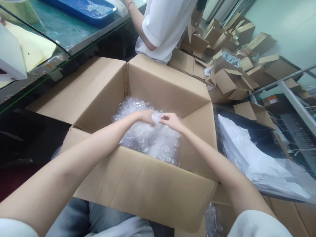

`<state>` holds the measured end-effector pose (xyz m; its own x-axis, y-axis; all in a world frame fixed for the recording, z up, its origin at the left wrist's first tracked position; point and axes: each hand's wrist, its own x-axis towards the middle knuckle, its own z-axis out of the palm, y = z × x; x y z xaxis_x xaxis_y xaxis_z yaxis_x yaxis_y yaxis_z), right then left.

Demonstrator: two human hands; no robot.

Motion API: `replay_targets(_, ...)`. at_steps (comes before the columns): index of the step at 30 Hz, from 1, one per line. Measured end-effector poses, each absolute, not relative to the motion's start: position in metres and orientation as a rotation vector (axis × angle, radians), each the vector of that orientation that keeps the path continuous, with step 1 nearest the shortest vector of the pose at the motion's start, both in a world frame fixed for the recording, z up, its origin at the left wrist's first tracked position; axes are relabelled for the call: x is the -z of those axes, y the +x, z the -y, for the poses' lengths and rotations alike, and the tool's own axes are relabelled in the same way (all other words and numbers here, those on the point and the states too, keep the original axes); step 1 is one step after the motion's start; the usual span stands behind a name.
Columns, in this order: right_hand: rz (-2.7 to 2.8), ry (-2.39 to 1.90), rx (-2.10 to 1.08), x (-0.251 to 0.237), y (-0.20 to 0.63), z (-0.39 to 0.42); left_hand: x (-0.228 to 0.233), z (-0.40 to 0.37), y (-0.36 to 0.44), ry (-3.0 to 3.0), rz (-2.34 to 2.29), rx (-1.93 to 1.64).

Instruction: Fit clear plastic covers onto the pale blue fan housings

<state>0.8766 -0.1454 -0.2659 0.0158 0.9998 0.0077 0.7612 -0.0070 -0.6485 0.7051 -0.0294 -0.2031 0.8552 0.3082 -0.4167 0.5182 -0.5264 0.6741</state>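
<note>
A large open cardboard box rests against my lap, flaps folded outward. Inside lies a clear plastic bag full of small transparent round plastic parts. Both my arms reach down into the box. My left hand and my right hand meet over the top of the bag, and the fingers of both pinch its bunched plastic between them.
A person in a white shirt sits just beyond the box at a green-topped workbench with a blue tray. Several small cardboard boxes are piled at the back right. White sheets lie to the right.
</note>
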Motion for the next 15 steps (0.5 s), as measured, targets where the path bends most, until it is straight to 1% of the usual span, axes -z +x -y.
replay_targets(4,1.636,-1.785,-0.623,0.260,0.863,0.138,0.200,0.035,0.707,2.116,-0.570,0.260)
replay_targets(9,1.459,-1.897,-0.385,0.267,0.860,0.146,0.203,0.027,0.706,2.013,-0.808,0.122)
replay_targets(12,1.519,-1.966,-0.368,0.285,0.847,0.168,0.208,0.020,0.706,1.937,-0.955,0.090)
replay_targets(15,1.549,-2.082,-0.390,0.315,0.828,0.189,0.210,0.014,0.708,1.903,-0.996,0.087)
